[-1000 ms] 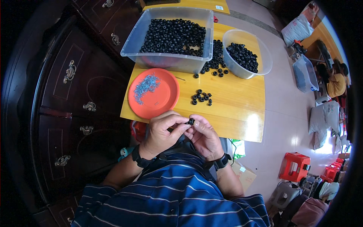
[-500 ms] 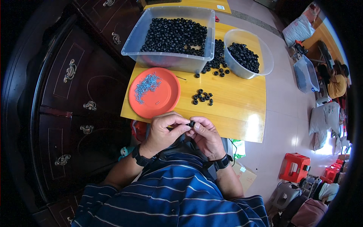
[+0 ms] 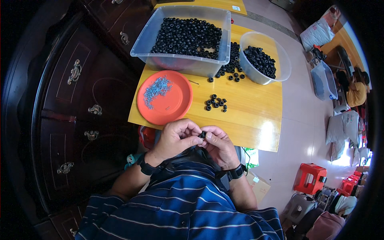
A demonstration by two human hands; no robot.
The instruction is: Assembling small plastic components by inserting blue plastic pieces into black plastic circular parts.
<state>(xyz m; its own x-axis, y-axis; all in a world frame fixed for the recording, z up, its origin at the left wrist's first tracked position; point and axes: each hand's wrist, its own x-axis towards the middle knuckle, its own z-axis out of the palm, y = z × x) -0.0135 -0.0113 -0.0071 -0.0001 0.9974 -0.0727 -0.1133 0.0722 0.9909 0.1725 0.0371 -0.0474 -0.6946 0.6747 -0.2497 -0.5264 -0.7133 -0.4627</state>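
Just in front of my body, at the table's near edge, a small black ring-shaped part (image 3: 203, 135) is pinched between my two hands. My left hand (image 3: 176, 137) closes on its left side with thumb and fingertips. My right hand (image 3: 221, 146) grips it from the right, thumb on top; the curled fingers beneath are partly hidden. Beyond the hands a loose group of similar black parts (image 3: 216, 104) lies on the yellow table (image 3: 248, 112). Left of that group, an orange-red plate (image 3: 172, 98) carries a heap of tiny bluish, shiny pieces (image 3: 156, 90).
A large clear bin (image 3: 182, 66) of black parts stands at the far left of the table, beside a round clear tub (image 3: 284, 60) holding more. Spilled parts lie between them. Dark cabinets (image 3: 76, 100) flank the left; a red stool (image 3: 310, 179) stands on the right floor.
Both hands stay together around the black part, with only small finger movements and a slight shift of the part. The whole view has shifted slightly.
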